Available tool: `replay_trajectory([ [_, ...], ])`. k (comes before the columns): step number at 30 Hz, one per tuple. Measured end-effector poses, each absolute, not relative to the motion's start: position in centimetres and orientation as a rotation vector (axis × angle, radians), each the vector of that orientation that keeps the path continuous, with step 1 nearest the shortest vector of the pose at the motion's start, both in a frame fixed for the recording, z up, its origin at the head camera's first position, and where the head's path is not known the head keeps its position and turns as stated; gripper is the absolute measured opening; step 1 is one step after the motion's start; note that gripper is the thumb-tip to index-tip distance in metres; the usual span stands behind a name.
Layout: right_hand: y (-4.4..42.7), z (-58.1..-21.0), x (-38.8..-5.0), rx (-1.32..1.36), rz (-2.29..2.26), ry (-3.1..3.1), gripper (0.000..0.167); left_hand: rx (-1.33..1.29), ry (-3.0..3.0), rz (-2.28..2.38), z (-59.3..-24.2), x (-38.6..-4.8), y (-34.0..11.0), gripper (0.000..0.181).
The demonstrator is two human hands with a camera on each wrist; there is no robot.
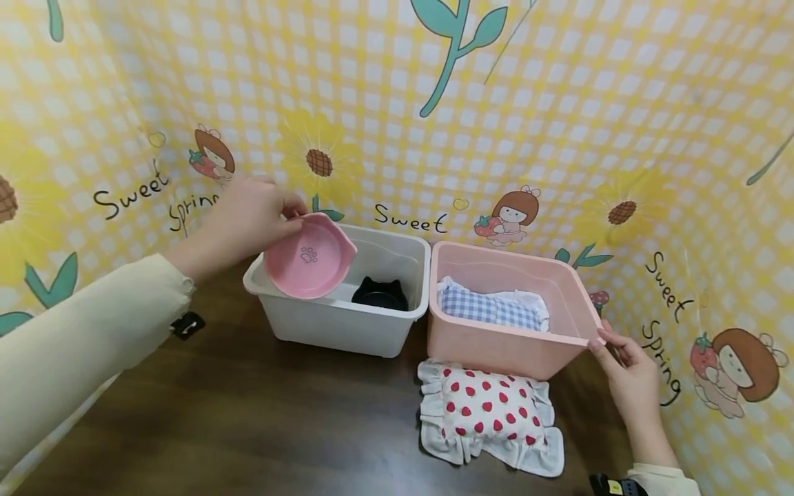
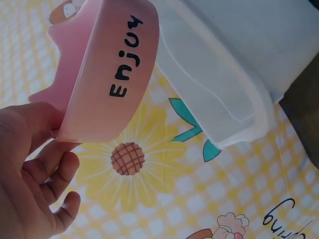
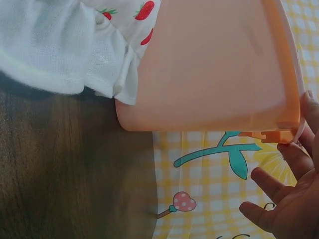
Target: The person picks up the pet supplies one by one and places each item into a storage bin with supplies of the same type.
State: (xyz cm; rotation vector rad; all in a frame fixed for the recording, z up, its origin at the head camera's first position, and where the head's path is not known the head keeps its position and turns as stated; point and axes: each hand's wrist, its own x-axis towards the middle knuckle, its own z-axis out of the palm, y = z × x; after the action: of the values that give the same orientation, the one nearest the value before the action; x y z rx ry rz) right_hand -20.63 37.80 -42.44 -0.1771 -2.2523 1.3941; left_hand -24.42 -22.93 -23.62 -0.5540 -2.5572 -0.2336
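A pink pet bowl [image 1: 308, 256] with pointed ears and a paw print is pinched at its rim by my left hand [image 1: 254, 210]. It is tilted over the left end of the white bin [image 1: 335, 324]; the left wrist view shows "Enjoy" on the bowl's side [image 2: 112, 74]. Inside that bin sits a black bowl [image 1: 380, 293] with cat ears. My right hand [image 1: 633, 379] pinches the near right corner of the pink bin [image 1: 496, 348], thumb and fingers on its rim. In the pink bin lies a small blue checked pillow [image 1: 493, 308] with a white frill.
A strawberry-print pillow [image 1: 490, 410] with a white ruffled edge lies in front of the pink bin on the dark wooden table [image 1: 279, 420]. The two bins stand side by side. Yellow checked cloth [image 1: 384, 103] hangs behind and at both sides.
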Motion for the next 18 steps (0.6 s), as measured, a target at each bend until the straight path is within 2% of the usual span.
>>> replay_trajectory([
  [8,38.4,-41.6,-20.5,-0.180,1.247,-2.413,0.045,-0.499,-2.614,-0.186,-24.0,-27.2,-22.3,0.014],
  [18,38.4,-41.0,-19.8,-0.200,1.199,-2.502,0.051,-0.507,-2.646,-0.182,-26.5,-30.1,-22.3,0.014],
])
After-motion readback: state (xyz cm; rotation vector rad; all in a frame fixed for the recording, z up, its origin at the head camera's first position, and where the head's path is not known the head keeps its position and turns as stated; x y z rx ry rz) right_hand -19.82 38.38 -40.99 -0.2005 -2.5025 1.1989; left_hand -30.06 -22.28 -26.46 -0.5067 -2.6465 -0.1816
